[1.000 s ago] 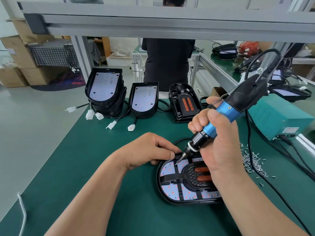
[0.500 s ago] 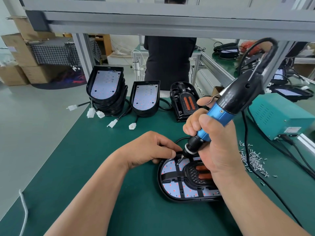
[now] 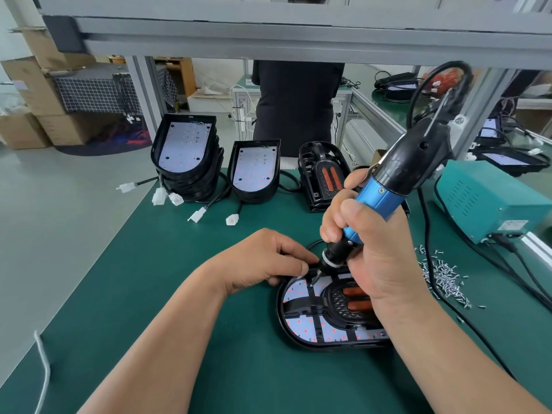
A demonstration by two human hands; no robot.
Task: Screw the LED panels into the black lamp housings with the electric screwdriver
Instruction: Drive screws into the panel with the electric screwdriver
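A black lamp housing (image 3: 286, 330) lies flat on the green mat, its white LED panel (image 3: 301, 327) with red dots showing under a black frame and two orange bars. My right hand (image 3: 373, 258) grips the blue-and-black electric screwdriver (image 3: 385, 192), tilted, with its bit tip down on the panel's upper left part. My left hand (image 3: 263, 261) holds the housing's far left rim, fingers curled over the edge next to the bit.
A stack of housings with panels (image 3: 185, 153), a single one (image 3: 255, 170) and an open housing (image 3: 324, 174) stand at the back with white connectors. Loose screws (image 3: 445, 279) lie at the right. A teal power box (image 3: 490, 198) and cables sit far right. A person stands behind the bench.
The screwdriver has tilted more upright and its bit has dropped onto the panel's upper left. My left hand has stayed on the rim.
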